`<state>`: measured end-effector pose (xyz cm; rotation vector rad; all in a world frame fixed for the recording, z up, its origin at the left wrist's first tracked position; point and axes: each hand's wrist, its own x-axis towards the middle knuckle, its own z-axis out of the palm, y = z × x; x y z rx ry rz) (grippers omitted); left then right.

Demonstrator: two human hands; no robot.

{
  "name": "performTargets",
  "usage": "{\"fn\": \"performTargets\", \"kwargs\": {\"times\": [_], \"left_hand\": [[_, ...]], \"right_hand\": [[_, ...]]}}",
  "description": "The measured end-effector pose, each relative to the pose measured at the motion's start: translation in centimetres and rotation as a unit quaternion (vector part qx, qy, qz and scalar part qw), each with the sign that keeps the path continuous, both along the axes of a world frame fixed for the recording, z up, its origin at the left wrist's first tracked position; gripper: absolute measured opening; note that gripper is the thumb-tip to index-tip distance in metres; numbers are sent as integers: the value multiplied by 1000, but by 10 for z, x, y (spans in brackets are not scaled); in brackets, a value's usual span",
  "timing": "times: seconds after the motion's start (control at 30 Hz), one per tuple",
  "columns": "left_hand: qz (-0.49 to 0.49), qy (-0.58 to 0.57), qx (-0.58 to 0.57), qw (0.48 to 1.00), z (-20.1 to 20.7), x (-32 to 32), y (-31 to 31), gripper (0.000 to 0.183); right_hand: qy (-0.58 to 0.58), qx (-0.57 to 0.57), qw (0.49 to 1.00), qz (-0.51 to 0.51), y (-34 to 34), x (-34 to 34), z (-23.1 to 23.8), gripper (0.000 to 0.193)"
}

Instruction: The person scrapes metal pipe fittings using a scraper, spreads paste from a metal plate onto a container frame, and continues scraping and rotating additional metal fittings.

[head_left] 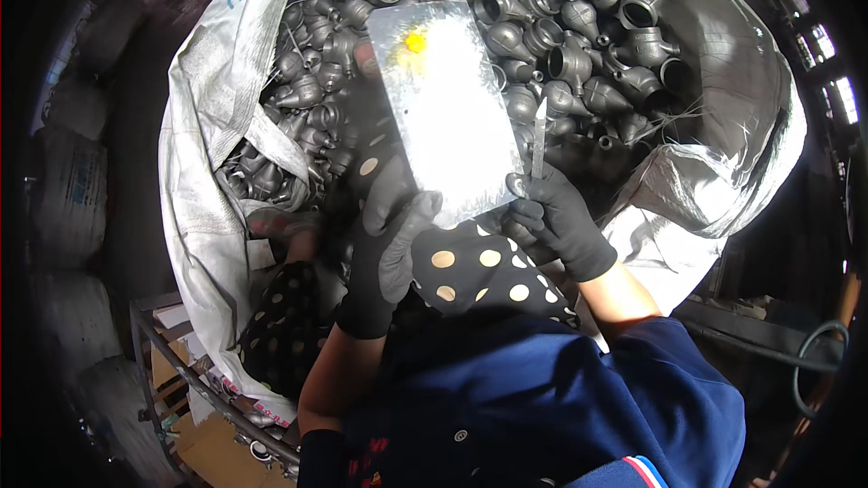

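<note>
My left hand (391,239), in a grey and black glove, grips the lower left corner of a flat rectangular sheet (448,117). Strong glare whitens most of its face, and a yellow spot shows near its upper left. My gloved right hand (559,221) is closed around a narrow metal blade (540,143) whose slanted tip points up and away from me. The blade stands just right of the sheet's edge. Whether my right fingers also touch the sheet I cannot tell. Both hands are above my lap, in front of a heap of dark grey metal fittings (571,63).
A large white woven sack (208,117) surrounds the fittings, its folded rim (768,117) rising on the right. A metal rail (212,389) runs at the lower left, beside cardboard (212,452). A looped cable (800,370) hangs at the right. Pale sacks (68,190) stand far left.
</note>
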<state>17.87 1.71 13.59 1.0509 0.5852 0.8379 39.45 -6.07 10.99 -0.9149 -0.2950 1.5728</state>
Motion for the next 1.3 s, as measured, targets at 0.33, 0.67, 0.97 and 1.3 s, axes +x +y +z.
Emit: {"fn": "performTargets", "kwargs": {"times": [0.33,0.67,0.97,1.3], "left_hand": [[138,-18,-136,981,-31,-29,-24,36],[156,0,-119,981,-40,-27,-28,34],[172,29,-101,980,-38,-22,-30,34],[169,13,-103,980,-42,-23,-34,32]], "right_hand": [[-509,154,846,17,6,-39,26,39],[-660,200,721,73,1,-39,21,38],[-678,216,694,108,3,-40,18,43],[-601,211,758,141,1,-30,14,43]]}}
